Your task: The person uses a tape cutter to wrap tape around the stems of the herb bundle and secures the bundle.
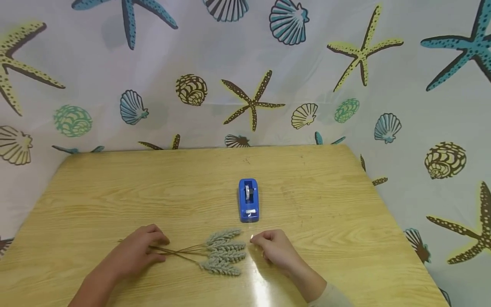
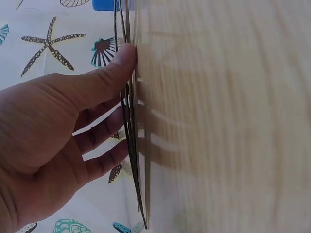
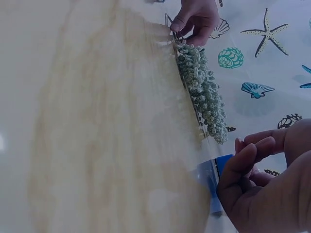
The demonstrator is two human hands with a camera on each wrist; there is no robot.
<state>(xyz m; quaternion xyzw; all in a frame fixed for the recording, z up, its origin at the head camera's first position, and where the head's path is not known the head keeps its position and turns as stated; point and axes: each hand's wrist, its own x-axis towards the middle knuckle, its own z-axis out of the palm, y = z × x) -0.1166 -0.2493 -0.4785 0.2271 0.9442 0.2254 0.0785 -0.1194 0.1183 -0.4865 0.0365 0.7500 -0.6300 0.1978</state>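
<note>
Several grey-green crocheted wheat stalks (image 1: 224, 252) lie on the table, heads toward the right and thin brown stems (image 1: 184, 250) crossing one another. My left hand (image 1: 140, 251) holds these stems loosely; in the left wrist view the thumb lies along one side and the fingers behind. Just right of the heads, my right hand (image 1: 278, 249) has its fingers curled, thumb and index together. A small bright glint shows at those fingertips, looking like a bit of clear tape, though it is hard to make out. Past the hands stands a blue tape dispenser (image 1: 249, 200) with a roll in it.
The light wooden table (image 1: 326, 192) has a glossy surface with a glare patch near its front. A white cloth (image 1: 215, 55) printed with starfish and shells hangs behind the table and along its right side.
</note>
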